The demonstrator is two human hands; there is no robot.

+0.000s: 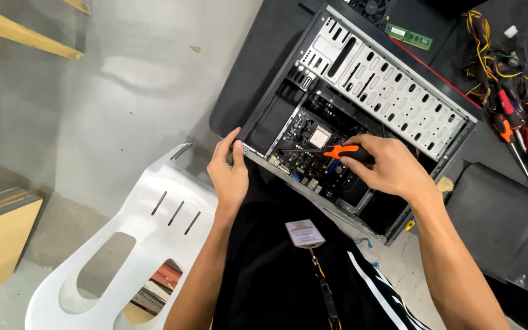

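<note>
The right hand grips an orange-and-black screwdriver, its shaft lying near-level (tip pointing leftward from the fist) over the motherboard; the left hand clasps the computer case edge.

— What's lost here?
— The screwdriver handle is mostly buried in the right hand, and its tip is too small to place on the motherboard.
— Anything else?
— The white chair is cut off below.
</note>
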